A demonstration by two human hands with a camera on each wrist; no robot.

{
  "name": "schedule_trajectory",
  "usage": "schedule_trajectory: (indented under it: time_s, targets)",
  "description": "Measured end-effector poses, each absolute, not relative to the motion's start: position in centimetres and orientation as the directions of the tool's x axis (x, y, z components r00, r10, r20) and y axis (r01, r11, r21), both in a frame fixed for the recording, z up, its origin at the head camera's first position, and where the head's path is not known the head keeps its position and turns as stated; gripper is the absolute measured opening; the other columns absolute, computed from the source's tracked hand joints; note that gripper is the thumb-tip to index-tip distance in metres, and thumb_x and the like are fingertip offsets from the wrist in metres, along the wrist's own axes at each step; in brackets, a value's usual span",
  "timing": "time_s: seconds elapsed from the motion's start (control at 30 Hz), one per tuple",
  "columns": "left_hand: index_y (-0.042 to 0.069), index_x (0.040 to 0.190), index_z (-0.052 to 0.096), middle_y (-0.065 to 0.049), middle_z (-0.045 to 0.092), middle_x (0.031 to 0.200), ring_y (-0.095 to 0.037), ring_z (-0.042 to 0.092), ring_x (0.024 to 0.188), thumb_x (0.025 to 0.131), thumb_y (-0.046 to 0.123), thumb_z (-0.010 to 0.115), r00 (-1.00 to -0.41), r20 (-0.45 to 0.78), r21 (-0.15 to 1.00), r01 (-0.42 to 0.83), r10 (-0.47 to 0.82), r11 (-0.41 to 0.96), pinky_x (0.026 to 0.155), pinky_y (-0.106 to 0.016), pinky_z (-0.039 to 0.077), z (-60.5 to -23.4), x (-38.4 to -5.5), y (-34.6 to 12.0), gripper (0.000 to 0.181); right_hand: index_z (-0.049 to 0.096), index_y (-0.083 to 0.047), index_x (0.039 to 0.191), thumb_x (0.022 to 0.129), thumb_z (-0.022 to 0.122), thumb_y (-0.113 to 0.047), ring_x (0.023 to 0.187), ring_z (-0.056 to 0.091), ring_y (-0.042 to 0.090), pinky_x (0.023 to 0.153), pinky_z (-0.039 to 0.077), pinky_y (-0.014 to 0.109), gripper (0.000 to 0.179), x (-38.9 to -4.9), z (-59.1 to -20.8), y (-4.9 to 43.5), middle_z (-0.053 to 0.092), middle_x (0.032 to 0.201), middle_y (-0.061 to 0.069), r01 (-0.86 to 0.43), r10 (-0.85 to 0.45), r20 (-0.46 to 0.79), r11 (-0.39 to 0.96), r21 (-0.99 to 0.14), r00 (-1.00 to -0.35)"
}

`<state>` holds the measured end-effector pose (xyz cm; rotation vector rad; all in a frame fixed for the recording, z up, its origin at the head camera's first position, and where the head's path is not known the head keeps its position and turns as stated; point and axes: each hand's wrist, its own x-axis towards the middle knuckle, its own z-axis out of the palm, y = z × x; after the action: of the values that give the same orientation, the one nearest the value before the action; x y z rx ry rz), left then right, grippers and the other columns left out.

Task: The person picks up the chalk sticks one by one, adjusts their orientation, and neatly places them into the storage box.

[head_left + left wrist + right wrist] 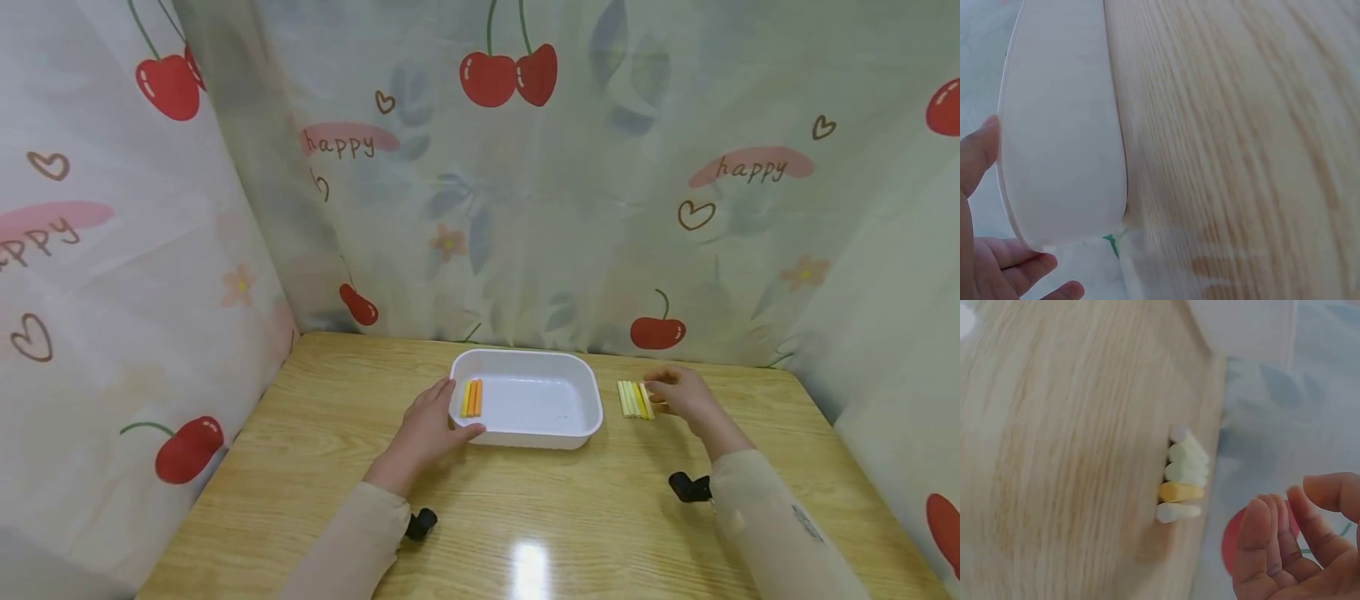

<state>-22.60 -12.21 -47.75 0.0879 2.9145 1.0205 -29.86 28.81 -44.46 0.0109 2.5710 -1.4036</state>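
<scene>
My left hand [429, 427] holds a white plastic tray [536, 437] at its left near corner, thumb by the near rim and fingers along the left end. In the left wrist view, the fingertips [1036, 265] reach round the tray's corner. Inside the tray, at its left end, lie one yellow and two orange chalk sticks [471, 398]. A row of several chalk sticks [634, 400], pale ones and one yellow, lies side by side right of the tray. My right hand [684, 396] hovers at the row's right end, its fingers loosely bent with nothing between them in the right wrist view.
Both things stand on a wood-grain table [495, 517]. Behind it hangs a cherry-printed curtain [517, 208], close to the tray's far side; more curtain hangs at left and right. A black camera mount sits at each wrist.
</scene>
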Motion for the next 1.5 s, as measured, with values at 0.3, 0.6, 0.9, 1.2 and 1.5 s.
schedule_trajectory:
  time_s: [0.3, 0.6, 0.9, 1.2, 1.5]
  targets:
    - [0.01, 0.159, 0.027, -0.008, 0.024, 0.165, -0.033, 0.022, 0.149, 0.084, 0.058, 0.074, -0.997, -0.027, 0.616, 0.039, 0.071, 0.787, 0.118, -0.054, 0.025, -47.5, -22.6, -12.2, 0.101, 0.052, 0.01, 0.133, 0.104, 0.05, -0.016, 0.09, 0.06, 0.022, 0.074, 0.057, 0.03, 0.039, -32.3, -46.7, 29.7, 0.054, 0.127, 0.026, 0.147, -0.023, -0.191, 0.556, -0.818, -0.981]
    - [0.009, 0.158, 0.028, -0.01, 0.025, 0.164, -0.034, 0.023, 0.149, 0.085, 0.055, 0.075, -0.996, -0.017, 0.622, 0.057, 0.086, 0.781, 0.119, -0.053, 0.024, -47.4, -22.3, -12.1, 0.099, 0.053, 0.013, 0.129, 0.102, 0.053, -0.011, 0.085, 0.061, 0.017, 0.07, 0.057, 0.027, 0.037, -33.6, -48.5, 30.2, 0.057, 0.121, 0.025, 0.176, 0.021, -0.196, 0.541, -0.822, -0.98]
    - [0.009, 0.158, 0.028, -0.009, 0.025, 0.164, -0.034, 0.023, 0.149, 0.084, 0.056, 0.075, -0.996, -0.017, 0.62, 0.056, 0.086, 0.783, 0.119, -0.053, 0.024, -47.4, -22.3, -12.2, 0.099, 0.054, 0.009, 0.125, 0.095, 0.055, -0.007, 0.088, 0.053, 0.023, 0.068, 0.05, 0.027, 0.034, -33.6, -48.7, 29.7, 0.054, 0.12, 0.022, 0.21, 0.051, -0.222, 0.574, -0.792, -0.974]
    - [0.009, 0.158, 0.028, -0.009, 0.025, 0.164, -0.033, 0.023, 0.149, 0.084, 0.056, 0.074, -0.997, -0.019, 0.612, 0.053, 0.081, 0.789, 0.119, -0.052, 0.024, -47.5, -22.4, -12.2, 0.099, 0.058, 0.009, 0.122, 0.095, 0.05, -0.005, 0.095, 0.054, 0.035, 0.077, 0.046, 0.039, 0.032, -34.2, -48.7, 29.3, 0.059, 0.119, 0.028, 0.055, -0.04, -0.144, 0.797, -0.602, -0.989]
    - [0.007, 0.158, 0.029, -0.011, 0.026, 0.163, -0.035, 0.024, 0.149, 0.085, 0.054, 0.075, -0.996, -0.009, 0.61, 0.065, 0.089, 0.79, 0.119, -0.053, 0.024, -47.4, -22.4, -12.2, 0.098, 0.06, 0.007, 0.119, 0.093, 0.057, -0.004, 0.094, 0.055, 0.034, 0.082, 0.048, 0.045, 0.028, -34.4, -48.2, 29.5, 0.062, 0.112, 0.025, 0.042, -0.058, -0.186, 0.87, -0.491, -0.981]
